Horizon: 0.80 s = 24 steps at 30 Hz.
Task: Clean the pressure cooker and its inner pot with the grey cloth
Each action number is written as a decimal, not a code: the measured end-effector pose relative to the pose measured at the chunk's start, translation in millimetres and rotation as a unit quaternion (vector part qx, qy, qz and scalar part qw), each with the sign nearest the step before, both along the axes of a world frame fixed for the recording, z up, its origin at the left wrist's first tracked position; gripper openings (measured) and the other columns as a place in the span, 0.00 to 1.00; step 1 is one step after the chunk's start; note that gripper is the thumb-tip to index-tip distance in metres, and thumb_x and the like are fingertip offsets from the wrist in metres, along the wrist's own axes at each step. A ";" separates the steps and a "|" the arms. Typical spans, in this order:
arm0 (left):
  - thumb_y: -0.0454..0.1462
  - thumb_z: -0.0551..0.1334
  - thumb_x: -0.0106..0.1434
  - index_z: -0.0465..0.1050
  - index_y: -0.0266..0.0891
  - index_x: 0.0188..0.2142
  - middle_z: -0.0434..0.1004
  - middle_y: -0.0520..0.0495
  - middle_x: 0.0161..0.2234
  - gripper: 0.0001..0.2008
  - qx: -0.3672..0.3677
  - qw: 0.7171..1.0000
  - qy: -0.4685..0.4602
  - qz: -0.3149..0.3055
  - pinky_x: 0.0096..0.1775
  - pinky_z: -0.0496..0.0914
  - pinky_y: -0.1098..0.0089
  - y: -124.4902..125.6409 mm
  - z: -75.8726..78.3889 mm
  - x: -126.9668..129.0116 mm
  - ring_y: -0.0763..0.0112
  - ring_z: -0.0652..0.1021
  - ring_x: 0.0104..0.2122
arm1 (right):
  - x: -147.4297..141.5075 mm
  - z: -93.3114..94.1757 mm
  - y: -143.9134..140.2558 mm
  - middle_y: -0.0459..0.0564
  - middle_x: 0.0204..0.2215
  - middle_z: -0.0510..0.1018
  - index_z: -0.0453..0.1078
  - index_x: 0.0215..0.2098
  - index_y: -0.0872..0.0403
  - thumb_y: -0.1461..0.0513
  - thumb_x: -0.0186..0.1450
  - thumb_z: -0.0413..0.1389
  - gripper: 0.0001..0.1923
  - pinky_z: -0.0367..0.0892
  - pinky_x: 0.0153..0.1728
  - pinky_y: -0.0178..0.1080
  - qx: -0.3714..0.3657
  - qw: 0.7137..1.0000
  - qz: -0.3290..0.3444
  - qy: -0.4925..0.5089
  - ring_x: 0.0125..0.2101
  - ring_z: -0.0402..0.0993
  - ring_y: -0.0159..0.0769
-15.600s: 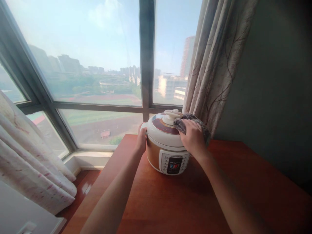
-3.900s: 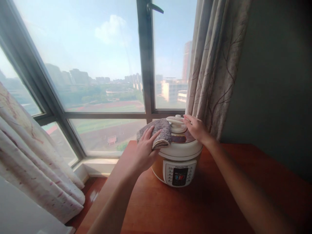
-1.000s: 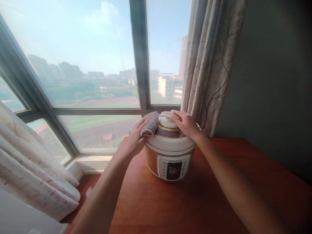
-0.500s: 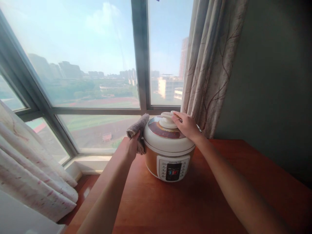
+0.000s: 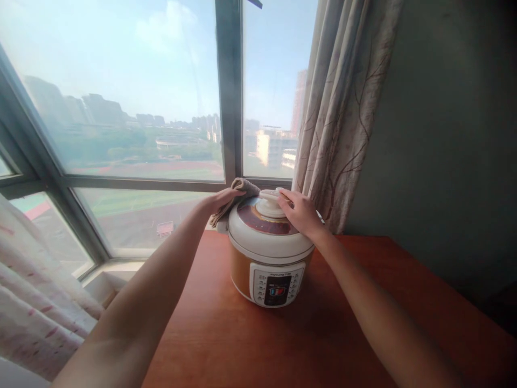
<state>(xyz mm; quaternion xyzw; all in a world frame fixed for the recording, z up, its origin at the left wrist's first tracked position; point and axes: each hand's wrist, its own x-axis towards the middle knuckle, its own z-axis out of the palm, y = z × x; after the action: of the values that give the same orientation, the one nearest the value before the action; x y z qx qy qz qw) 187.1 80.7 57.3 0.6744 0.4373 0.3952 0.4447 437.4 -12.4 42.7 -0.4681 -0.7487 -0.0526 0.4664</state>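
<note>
A white and brown electric pressure cooker [image 5: 270, 248] stands upright on a reddish-brown wooden table [image 5: 242, 345], its control panel facing me. My right hand [image 5: 299, 211] is closed on the right side of the cream lid handle [image 5: 269, 205] on top. In my left hand [image 5: 226, 198] is a folded grey-brown cloth [image 5: 244, 187], held against the back left of the cooker's lid. Part of the cloth hangs down over the lid's left edge. The lid looks closed on the pot.
Large windows [image 5: 145, 108] rise behind the table, with a sports field outside. A patterned curtain [image 5: 335, 108] hangs behind the cooker on the right, another curtain [image 5: 40, 280] at the lower left. A dark wall [image 5: 436, 134] stands at the right.
My left hand and the cloth have moved from the cooker's left side up and back to the lid's rear left edge. My right hand stays on the handle. The view has shifted slightly.
</note>
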 end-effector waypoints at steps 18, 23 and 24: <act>0.51 0.59 0.65 0.72 0.43 0.61 0.60 0.44 0.69 0.29 0.245 0.950 0.183 -0.060 0.66 0.59 0.52 -110.3 -0.6 -13.4 0.45 0.64 0.65 | -1.5 2.6 -1.1 0.57 0.49 0.82 0.77 0.50 0.54 0.55 0.69 0.52 0.18 0.70 0.54 0.47 -0.004 0.998 0.036 0.050 0.50 0.78 0.46; 0.48 0.63 0.60 0.72 0.39 0.59 0.80 0.42 0.52 0.30 0.131 0.986 0.093 -0.032 0.57 0.71 0.56 -81.8 4.8 -7.3 0.48 0.76 0.55 | 9.2 1.9 -6.5 0.58 0.47 0.82 0.78 0.46 0.56 0.56 0.68 0.50 0.19 0.70 0.54 0.48 0.026 0.993 0.001 0.113 0.49 0.78 0.46; 0.48 0.63 0.58 0.74 0.38 0.57 0.82 0.42 0.49 0.29 0.103 0.991 0.085 -0.028 0.55 0.72 0.57 -72.8 6.7 -5.7 0.49 0.77 0.53 | 13.0 -1.9 -8.1 0.58 0.47 0.82 0.78 0.46 0.56 0.56 0.67 0.50 0.18 0.70 0.53 0.48 0.030 0.991 -0.017 0.128 0.49 0.78 0.47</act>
<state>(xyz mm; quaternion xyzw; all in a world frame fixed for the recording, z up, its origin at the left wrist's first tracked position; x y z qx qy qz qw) 181.4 7.9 63.9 0.7596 0.4116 0.3666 0.3452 450.4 -20.5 40.8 -0.4697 -0.6729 -0.0230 0.5710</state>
